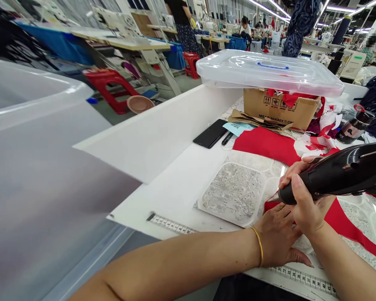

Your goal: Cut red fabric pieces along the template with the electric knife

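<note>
My left hand (277, 236), with a gold bangle (258, 246) on its wrist, lies flat with spread fingers on white lace trimmed with red fabric (347, 223). My right hand (307, 205) grips a glossy black handheld electric tool (341, 175), its narrow tip pointing down at the red edge beside a translucent tray of grey lace pieces (233, 192). A red fabric piece (266, 144) lies beyond the tray. The tool's tip is partly hidden by my fingers.
A large white plastic bin (34, 167) fills the left. A black phone (210, 133), cardboard box (280, 108) and clear plastic lid (269, 71) sit on the white table (163, 188). Sewing tables, red stools and co-workers stand beyond.
</note>
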{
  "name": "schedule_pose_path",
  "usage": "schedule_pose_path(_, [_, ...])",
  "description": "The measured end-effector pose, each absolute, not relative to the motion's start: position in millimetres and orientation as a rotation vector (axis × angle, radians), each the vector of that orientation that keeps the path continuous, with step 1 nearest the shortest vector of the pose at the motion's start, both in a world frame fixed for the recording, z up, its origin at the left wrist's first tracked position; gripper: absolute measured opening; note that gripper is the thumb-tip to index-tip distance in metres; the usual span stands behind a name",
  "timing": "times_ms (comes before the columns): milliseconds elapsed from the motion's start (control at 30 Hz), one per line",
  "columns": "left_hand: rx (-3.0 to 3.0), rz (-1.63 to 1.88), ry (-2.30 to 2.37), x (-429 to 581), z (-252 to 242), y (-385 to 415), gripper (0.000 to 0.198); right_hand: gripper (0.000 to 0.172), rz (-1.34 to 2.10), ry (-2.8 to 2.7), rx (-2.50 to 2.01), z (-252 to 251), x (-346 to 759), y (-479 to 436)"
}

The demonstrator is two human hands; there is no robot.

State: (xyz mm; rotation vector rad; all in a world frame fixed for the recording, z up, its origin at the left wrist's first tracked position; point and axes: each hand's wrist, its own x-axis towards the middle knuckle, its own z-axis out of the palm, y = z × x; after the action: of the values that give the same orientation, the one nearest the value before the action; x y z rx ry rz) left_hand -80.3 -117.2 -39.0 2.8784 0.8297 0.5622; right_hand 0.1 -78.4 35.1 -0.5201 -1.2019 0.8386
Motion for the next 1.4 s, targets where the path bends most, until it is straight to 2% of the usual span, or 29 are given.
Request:
schedule_pose_path(233, [2.869, 0.592, 0.807, -81.4, -39.2, -116.1, 0.081, 0.033, 0.823, -1.233, -0.521, 35.7, -0.9, -79.3])
schedule_pose_path(367, [2.863, 0.590, 0.798, -79.3, -34.3, -117.3, 0.083, 0.023, 0.819, -1.243, -0.560, 33.8, -3.0, -78.9])
schedule_pose_path(733, [3.085, 0.608, 0.453, -74.5, -36.7, -145.5, 0.070, 0.022, 0.989, -1.230, -0.537, 51.6, 13.6, -108.0])
schedule_pose_path(900, [3.007, 0.668, 0.508, -73.0, -43.1, -147.4, 0.074, 0.013, 0.972, -1.309, -0.586, 49.0, 10.1, -111.6])
schedule_pose_path(1033, [3.022, 0.704, 0.604, -72.3, -41.6, -148.6, 0.081, 0.018, 0.909, -1.289, -0.588, 42.0, 6.4, -111.5])
schedule_pose_path(1267, [2.846, 0.702, 0.591, -72.9, -42.9, -138.7, 0.065, 0.018, 0.900, -1.296, -0.595, 52.1, 18.2, -104.4])
schedule_pose_path(1400, [2.846, 0.738, 0.715, -83.4, -33.9, -126.2, 0.077, 0.028, 0.708, -1.137, -0.660, 51.3, 31.0, -72.1])
